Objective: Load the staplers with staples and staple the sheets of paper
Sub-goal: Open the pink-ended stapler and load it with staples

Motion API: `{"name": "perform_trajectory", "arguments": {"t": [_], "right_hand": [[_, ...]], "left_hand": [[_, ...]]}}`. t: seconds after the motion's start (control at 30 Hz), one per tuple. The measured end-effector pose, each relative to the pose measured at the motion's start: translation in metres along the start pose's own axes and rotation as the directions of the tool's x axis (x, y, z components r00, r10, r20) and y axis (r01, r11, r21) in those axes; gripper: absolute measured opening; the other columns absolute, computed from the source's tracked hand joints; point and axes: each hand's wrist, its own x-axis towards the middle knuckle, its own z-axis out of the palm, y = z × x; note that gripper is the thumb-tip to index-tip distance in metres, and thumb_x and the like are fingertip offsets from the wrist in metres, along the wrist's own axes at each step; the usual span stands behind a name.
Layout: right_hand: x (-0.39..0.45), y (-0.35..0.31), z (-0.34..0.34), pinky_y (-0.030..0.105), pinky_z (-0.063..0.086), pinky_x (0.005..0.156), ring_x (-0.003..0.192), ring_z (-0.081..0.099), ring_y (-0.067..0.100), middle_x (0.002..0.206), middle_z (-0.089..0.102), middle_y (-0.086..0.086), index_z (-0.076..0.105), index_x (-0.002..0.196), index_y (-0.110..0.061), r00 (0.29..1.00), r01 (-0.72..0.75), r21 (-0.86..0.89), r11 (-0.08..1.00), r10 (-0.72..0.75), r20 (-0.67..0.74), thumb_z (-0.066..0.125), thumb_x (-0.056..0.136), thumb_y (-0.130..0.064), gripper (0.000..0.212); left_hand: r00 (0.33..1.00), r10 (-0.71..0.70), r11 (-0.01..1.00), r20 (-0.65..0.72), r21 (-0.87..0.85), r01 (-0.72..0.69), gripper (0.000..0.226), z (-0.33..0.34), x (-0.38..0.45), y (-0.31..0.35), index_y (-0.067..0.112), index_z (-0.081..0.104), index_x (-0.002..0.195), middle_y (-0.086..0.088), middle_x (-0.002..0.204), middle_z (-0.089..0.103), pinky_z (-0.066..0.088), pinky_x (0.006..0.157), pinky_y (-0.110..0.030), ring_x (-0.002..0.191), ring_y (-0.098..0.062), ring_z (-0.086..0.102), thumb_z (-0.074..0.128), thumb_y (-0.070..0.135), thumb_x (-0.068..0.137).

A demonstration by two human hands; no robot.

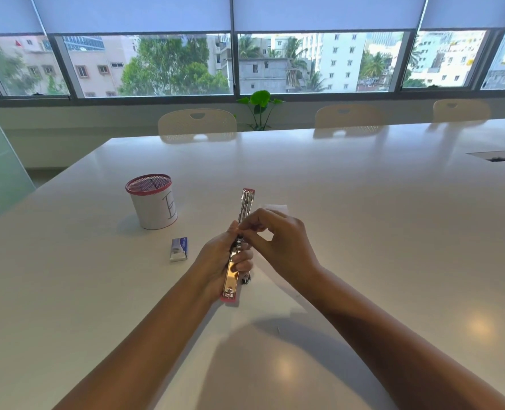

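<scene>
Both forearms reach in from the bottom corners of the frame over a glossy white table that fills most of the picture and mirrors ceiling lights at lower centre and lower right. At the far left edge stands a pale green frosted panel. Across the top run lowered blinds above a strip of windows showing trees and buildings. Below them, three cream chairs sit against the table's far edge, with a green plant between the first two. A dark slot cuts the tabletop at the right edge.

Left of centre stands a white cup with a red rim, a letter drawn on its side; a mesh pattern shows inside, the contents unclear. Just below and right of it lies a small blue-and-silver staple box, apart from the cup and hands.

At centre the left hand is wrapped around a stapler, holding it off the table. The stapler is swung fully open in a long line, chrome metal with pink ends, one end toward the camera and the other pointing away. The right hand has fingers pinched together at its middle hinge; whether they hold anything cannot be told. White paper peeks out behind the right hand.
</scene>
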Motion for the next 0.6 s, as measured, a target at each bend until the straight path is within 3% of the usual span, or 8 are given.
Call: {"name": "perform_trajectory", "arguments": {"t": [0.1, 0.23, 0.37, 0.47, 0.53, 0.6], "right_hand": [[0.000, 0.000, 0.001, 0.018, 0.049, 0.064, 0.069, 0.062, 0.012, 0.076, 0.067, 0.001, 0.066, 0.078, -0.007, 0.998, 0.058, -0.085, 0.995, -0.059, -0.011, 0.068, 0.079, -0.008, 0.002], [0.000, -0.001, 0.002, 0.009, 0.039, 0.064, 0.068, 0.056, 0.007, 0.074, 0.068, 0.003, 0.066, 0.075, -0.007, 0.991, 0.129, -0.218, 0.967, -0.134, -0.007, 0.068, 0.077, -0.010, 0.004], [0.008, -0.002, -0.009, 0.008, 0.045, 0.070, 0.068, 0.061, -0.003, 0.075, 0.067, -0.007, 0.068, 0.084, -0.011, 0.998, -0.061, 0.112, 0.992, 0.056, 0.041, 0.072, 0.077, -0.012, 0.008], [0.013, -0.004, -0.014, 0.016, 0.051, 0.066, 0.065, 0.065, 0.004, 0.074, 0.068, -0.003, 0.066, 0.095, -0.011, 0.976, -0.211, 0.334, 0.919, 0.214, 0.030, 0.064, 0.084, -0.014, 0.011], [0.015, -0.001, -0.016, 0.017, 0.051, 0.061, 0.061, 0.061, 0.002, 0.073, 0.064, -0.006, 0.068, 0.093, -0.008, 0.974, -0.207, 0.193, 0.959, 0.221, -0.052, 0.062, 0.087, -0.015, 0.011], [0.016, 0.003, -0.018, 0.011, 0.045, 0.060, 0.063, 0.054, -0.001, 0.077, 0.058, -0.008, 0.069, 0.091, -0.012, 0.992, -0.124, -0.050, 0.991, 0.122, -0.043, 0.064, 0.085, -0.019, 0.011]], "left_hand": [[1.000, 0.011, 1.000, -0.016, 0.002, -0.011, 0.029, -0.003, 0.002, -0.001, 0.008, 0.056, 0.088, -0.003, 0.053, 0.042, 0.035, 0.033, -0.014, 0.031, -0.007, 0.038, 0.043, 0.034, 0.092], [1.000, -0.019, 1.000, 0.011, 0.004, 0.019, 0.030, -0.003, 0.003, -0.001, 0.009, 0.058, 0.082, -0.003, 0.051, 0.043, 0.036, 0.034, -0.014, 0.030, -0.007, 0.038, 0.044, 0.034, 0.089], [0.998, 0.011, 1.000, 0.056, 0.011, -0.012, 0.030, -0.001, 0.003, 0.000, 0.008, 0.058, 0.084, 0.000, 0.050, 0.038, 0.028, 0.030, -0.012, 0.029, -0.004, 0.033, 0.041, 0.032, 0.093], [0.990, 0.022, 0.999, 0.139, 0.030, -0.026, 0.024, 0.001, -0.001, 0.002, 0.010, 0.054, 0.083, 0.000, 0.052, 0.040, 0.029, 0.031, -0.011, 0.031, -0.004, 0.033, 0.045, 0.033, 0.085], [0.986, 0.030, 0.997, 0.163, 0.069, -0.042, 0.026, 0.001, -0.002, 0.002, 0.009, 0.054, 0.087, 0.000, 0.052, 0.041, 0.032, 0.032, -0.012, 0.032, -0.005, 0.034, 0.043, 0.032, 0.086], [0.985, 0.044, 0.991, 0.165, 0.118, -0.064, 0.027, 0.001, -0.003, 0.001, 0.008, 0.053, 0.087, 0.000, 0.052, 0.041, 0.032, 0.032, -0.013, 0.032, -0.005, 0.034, 0.042, 0.032, 0.088]]}}
